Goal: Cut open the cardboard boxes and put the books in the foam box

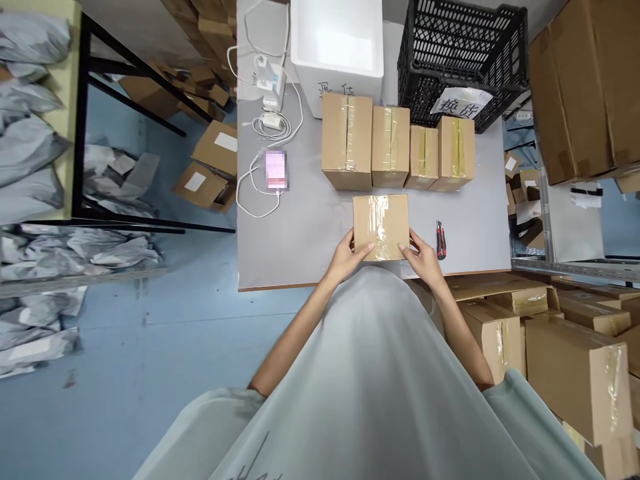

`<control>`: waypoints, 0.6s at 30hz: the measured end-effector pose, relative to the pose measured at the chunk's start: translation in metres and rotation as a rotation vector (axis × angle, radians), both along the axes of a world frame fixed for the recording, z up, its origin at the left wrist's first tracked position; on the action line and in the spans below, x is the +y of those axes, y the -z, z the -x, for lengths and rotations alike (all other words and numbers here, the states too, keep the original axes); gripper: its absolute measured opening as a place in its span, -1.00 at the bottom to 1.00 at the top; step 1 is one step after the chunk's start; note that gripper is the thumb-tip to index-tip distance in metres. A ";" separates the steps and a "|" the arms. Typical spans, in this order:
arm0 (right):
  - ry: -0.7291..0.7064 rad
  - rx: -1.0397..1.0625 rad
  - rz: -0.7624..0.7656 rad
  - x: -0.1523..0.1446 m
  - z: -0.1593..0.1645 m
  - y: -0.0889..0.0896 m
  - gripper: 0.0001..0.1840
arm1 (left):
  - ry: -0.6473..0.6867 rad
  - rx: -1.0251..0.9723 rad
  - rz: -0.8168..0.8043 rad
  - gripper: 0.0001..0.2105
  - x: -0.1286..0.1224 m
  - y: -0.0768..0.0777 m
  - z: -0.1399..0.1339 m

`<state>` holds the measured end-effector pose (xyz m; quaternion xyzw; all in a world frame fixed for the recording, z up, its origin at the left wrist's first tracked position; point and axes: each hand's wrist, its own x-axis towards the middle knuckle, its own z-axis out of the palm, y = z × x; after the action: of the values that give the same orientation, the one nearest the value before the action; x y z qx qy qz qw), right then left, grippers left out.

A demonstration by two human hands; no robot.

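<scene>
A small taped cardboard box is at the near edge of the grey table, right in front of my body. My left hand grips its left side, thumb on the top face. On the opposite side my right hand holds it the same way. Clear tape runs down the middle of the box. A red and black utility knife lies just right of my right hand. Behind the held box stands a row of several taped cartons, the tallest at the left end.
A white foam bin and a black plastic crate with a paper label stand at the back. Cables, a power strip and a blurred phone lie on the left. Stacked cartons fill the lower right; grey parcels fill the left shelves.
</scene>
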<state>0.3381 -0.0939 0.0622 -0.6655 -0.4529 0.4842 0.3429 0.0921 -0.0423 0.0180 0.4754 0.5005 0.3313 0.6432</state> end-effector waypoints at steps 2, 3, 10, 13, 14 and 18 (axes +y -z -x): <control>-0.021 0.053 0.005 0.007 0.000 0.001 -0.02 | -0.016 0.053 -0.007 -0.23 -0.003 -0.008 0.003; -0.029 0.081 0.009 0.010 -0.001 0.002 -0.01 | -0.032 0.080 -0.006 -0.24 -0.004 -0.010 0.005; -0.106 0.093 0.025 0.018 0.009 0.014 0.05 | -0.104 0.139 0.017 -0.28 -0.006 -0.006 0.023; -0.127 -0.165 -0.070 0.011 0.023 0.011 -0.11 | -0.101 0.102 0.025 -0.24 -0.013 -0.009 0.018; -0.133 -0.245 -0.103 0.009 0.028 0.009 -0.15 | -0.099 0.104 0.022 -0.24 -0.017 -0.011 0.015; -0.075 -0.418 -0.101 0.012 0.031 0.010 0.06 | -0.034 0.114 -0.028 -0.36 -0.032 -0.012 0.000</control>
<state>0.3067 -0.0819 0.0518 -0.7161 -0.5622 0.3249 0.2562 0.0919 -0.0748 0.0301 0.4941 0.5397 0.3215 0.6011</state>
